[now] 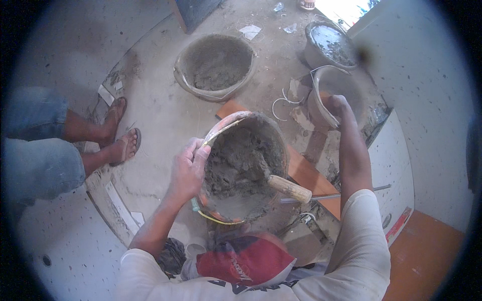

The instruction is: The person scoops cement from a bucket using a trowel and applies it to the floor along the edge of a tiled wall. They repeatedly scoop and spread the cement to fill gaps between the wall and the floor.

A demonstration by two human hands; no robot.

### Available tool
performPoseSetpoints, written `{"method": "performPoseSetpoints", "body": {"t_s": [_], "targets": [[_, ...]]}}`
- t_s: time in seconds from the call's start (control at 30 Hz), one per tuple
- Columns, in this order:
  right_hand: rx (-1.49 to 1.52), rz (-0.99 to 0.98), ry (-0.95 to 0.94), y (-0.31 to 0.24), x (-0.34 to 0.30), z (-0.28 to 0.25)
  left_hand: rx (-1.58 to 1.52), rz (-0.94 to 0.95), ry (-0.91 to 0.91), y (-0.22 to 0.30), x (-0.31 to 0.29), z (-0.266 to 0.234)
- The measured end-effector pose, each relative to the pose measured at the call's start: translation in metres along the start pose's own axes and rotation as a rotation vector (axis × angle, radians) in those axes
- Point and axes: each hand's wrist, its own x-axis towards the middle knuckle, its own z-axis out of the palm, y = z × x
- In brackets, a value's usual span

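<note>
A bucket (284,150) of wet grey mortar (236,163) stands in front of me, tilted slightly. My left hand (192,168) grips its left rim, thumb on top and fingers curled around the edge. A trowel (289,188) is stuck in the mortar, its wooden handle leaning over the right rim. My right arm stretches to a smaller grey bucket (346,85) at the right. Inside its mouth, my right hand (337,105) is curled beside a small orange patch (325,95); its fingers are mostly hidden, and what they hold is unclear.
Behind stands a wide tub (183,75) with grey mix. At far right is a bucket of murky water (329,42). Orange-brown tiles (306,170) and a metal rod (374,189) lie by the mortar bucket. A person's sandalled feet (123,145) are at left.
</note>
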Motion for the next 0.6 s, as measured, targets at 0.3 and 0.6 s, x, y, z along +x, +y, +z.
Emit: {"method": "performPoseSetpoints", "body": {"t_s": [0.3,0.6], "targets": [[0.928,-0.200,-0.647,-0.071,-0.108,-0.008,0.014,-0.029,-0.053,-0.006,0.003,-0.007],[-0.476,-0.933,-0.398,-0.090,-0.334,0.147,0.056,0.022,-0.081,0.003,0.008,-0.006]]}}
